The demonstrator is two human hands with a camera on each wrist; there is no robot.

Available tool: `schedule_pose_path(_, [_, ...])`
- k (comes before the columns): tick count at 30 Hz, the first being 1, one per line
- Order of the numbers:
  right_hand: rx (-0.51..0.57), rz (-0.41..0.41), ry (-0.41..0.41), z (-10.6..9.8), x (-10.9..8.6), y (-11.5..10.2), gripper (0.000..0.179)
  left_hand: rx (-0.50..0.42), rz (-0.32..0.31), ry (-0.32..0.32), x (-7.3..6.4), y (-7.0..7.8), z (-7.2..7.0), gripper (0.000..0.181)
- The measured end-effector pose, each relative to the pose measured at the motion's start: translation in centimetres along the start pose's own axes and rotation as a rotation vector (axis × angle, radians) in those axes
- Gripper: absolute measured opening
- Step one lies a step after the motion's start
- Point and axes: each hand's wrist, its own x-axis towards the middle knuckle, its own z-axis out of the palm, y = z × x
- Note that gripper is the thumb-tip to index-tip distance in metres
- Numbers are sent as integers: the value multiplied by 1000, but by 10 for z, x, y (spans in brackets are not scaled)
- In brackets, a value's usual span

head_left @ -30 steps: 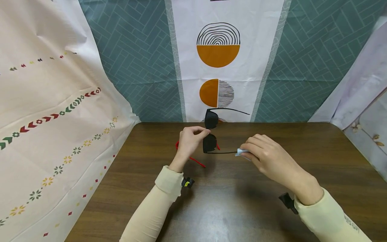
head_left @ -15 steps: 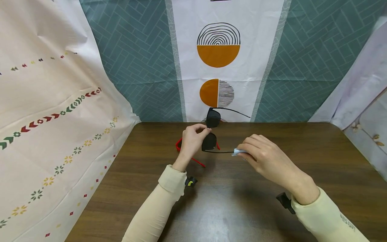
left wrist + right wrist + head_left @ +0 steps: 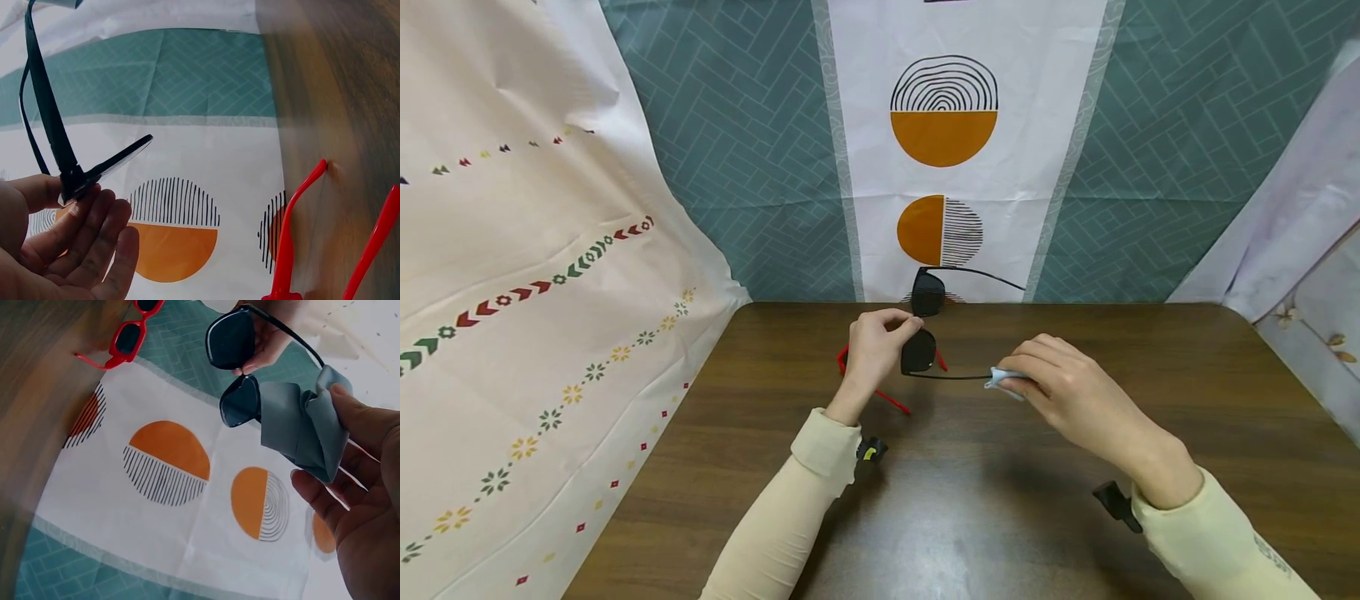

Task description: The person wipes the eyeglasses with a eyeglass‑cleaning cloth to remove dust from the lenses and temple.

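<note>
My left hand pinches a pair of black sunglasses at the bridge between thumb and fingers, raised over the table. The frame stands on its side, one dark lens above the other, both temples unfolded toward the right. With my right hand I grip a light blue cloth, folded around the end of the lower temple. In the right wrist view the cloth hangs in folds from thumb and fingers and hides the temple's tip. The upper temple is bare.
Red-framed sunglasses lie on the brown wooden table, partly hidden behind my left hand. A patterned green and white cloth hangs behind the table's far edge, and a cream curtain is at the left.
The black sunglasses have tilted slightly in my left hand. My right hand with the cloth slid left along the lower temple, then back right toward its tip.
</note>
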Motion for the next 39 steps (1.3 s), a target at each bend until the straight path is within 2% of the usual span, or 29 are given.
schedule_pose_path(4, [95,38,51,-1,-2,5,36,-11,-14,11,0,-1,-2,13])
schedule_pose_path(8, [195,112,109,-3,-5,9,14,-32,-29,11,1,-4,-4,14])
schedule_pose_path(13, [227,214,156,-5,-7,16,41,-58,-30,10,2,-4,-7,13])
schedule_pose_path(20, [216,376,176,9,-6,29,29,-102,-44,-30,-1,2,-6,12])
schedule_pose_path(23, [195,421,197,15,-4,31,26,-122,-44,-51,-2,3,-4,12])
schedule_pose_path(31, [193,482,229,24,3,32,22,-153,-35,-64,-4,5,-3,12])
schedule_pose_path(39, [213,481,179,32,6,35,34,-173,-16,-72,-3,4,-3,12])
